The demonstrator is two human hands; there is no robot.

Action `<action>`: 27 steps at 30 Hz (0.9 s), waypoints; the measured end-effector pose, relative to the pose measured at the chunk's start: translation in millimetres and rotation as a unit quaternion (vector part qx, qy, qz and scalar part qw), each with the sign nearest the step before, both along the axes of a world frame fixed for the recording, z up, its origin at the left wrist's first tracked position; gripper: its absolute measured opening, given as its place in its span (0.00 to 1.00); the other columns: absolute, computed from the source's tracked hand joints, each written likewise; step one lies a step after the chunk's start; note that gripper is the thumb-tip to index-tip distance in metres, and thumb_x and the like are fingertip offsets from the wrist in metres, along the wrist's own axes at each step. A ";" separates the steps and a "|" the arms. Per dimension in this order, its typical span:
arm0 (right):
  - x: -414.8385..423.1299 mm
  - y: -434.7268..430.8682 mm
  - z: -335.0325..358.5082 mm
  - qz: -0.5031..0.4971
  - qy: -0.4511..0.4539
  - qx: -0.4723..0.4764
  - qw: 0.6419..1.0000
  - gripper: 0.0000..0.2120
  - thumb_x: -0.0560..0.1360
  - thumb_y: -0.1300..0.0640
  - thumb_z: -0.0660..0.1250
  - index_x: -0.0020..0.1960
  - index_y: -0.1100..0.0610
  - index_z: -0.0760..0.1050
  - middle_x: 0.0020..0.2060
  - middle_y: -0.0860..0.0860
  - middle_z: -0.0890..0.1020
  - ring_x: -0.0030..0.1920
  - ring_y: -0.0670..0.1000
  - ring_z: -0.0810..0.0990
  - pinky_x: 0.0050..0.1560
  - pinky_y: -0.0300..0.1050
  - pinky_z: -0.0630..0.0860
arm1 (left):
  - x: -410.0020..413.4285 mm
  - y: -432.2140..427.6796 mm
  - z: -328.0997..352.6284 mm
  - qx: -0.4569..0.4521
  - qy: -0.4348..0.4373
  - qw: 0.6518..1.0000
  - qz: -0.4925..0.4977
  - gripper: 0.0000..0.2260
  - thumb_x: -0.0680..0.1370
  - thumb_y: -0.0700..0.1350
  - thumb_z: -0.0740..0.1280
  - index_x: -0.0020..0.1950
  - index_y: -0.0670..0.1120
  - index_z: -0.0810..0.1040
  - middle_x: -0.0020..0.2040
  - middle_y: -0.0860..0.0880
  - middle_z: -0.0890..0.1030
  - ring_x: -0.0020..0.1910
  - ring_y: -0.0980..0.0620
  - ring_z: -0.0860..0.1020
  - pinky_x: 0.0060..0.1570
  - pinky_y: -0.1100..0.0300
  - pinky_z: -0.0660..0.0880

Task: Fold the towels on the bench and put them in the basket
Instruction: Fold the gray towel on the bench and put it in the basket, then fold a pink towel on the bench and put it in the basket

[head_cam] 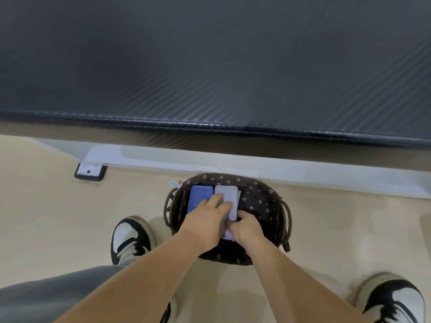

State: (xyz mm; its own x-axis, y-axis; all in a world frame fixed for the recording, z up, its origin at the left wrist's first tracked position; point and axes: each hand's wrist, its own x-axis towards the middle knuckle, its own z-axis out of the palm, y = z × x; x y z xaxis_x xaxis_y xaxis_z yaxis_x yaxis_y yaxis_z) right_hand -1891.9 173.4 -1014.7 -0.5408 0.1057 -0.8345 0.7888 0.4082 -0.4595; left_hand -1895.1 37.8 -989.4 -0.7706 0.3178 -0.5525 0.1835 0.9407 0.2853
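Observation:
A woven basket (261,201) with a dark flowered lining stands on the floor in front of the bench (210,66). Inside it, a folded blue towel (199,197) lies at the left and a folded white towel (229,197) lies beside it in the middle. My left hand (207,220) rests flat on top of the white towel, fingers spread. My right hand (247,226) grips the white towel's near right edge with curled fingers. The near part of the white towel is hidden under both hands.
The bench top is a wide dark padded surface with no towels showing on it. Its white frame and a black foot (89,171) run along the beige floor. My two black-and-white shoes (130,238) (396,299) stand either side of the basket.

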 end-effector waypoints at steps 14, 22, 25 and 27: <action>-11.9 42.7 10.5 0.102 0.071 0.063 0.990 0.15 0.81 0.64 0.60 0.65 0.60 0.77 0.51 0.54 0.81 0.54 0.56 0.78 0.57 0.44 0.72 | -14.3 36.6 -18.6 -0.164 -0.035 0.984 -0.054 0.49 0.77 0.41 0.72 0.83 0.61 0.40 0.84 0.53 0.35 0.80 0.41 0.54 0.58 0.47 0.74; -13.8 54.3 46.5 0.059 0.150 0.038 0.986 0.10 0.80 0.57 0.59 0.44 0.48 0.76 0.36 0.45 0.77 0.38 0.49 0.75 0.46 0.42 0.72 | -14.7 41.5 2.7 -0.174 -0.066 0.980 -0.064 0.47 0.77 0.39 0.71 0.84 0.59 0.44 0.84 0.51 0.42 0.74 0.41 0.65 0.55 0.48 0.75; -11.2 60.2 76.8 0.066 0.166 0.043 0.983 0.12 0.78 0.59 0.59 0.36 0.51 0.71 0.31 0.45 0.73 0.33 0.49 0.71 0.38 0.42 0.68 | -11.1 40.7 25.5 -0.150 -0.047 0.984 -0.089 0.42 0.77 0.38 0.69 0.84 0.58 0.50 0.81 0.51 0.55 0.66 0.42 0.72 0.45 0.49 0.75; -7.6 67.2 101.0 0.086 0.168 0.052 0.981 0.13 0.77 0.60 0.58 0.34 0.52 0.68 0.30 0.46 0.71 0.32 0.50 0.69 0.32 0.42 0.66 | -11.3 43.3 46.2 -0.120 -0.036 0.988 -0.092 0.38 0.78 0.38 0.67 0.83 0.56 0.54 0.80 0.51 0.59 0.67 0.43 0.73 0.47 0.49 0.76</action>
State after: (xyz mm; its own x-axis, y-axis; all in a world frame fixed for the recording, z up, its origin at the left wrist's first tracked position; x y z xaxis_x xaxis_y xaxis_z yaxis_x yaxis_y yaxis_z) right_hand -1899.5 240.6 -913.7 -0.8005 0.0641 -0.5959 0.5154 0.5811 -0.6299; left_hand -1906.5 81.1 -943.2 -0.6677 0.3018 -0.6805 0.3442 0.9357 0.0772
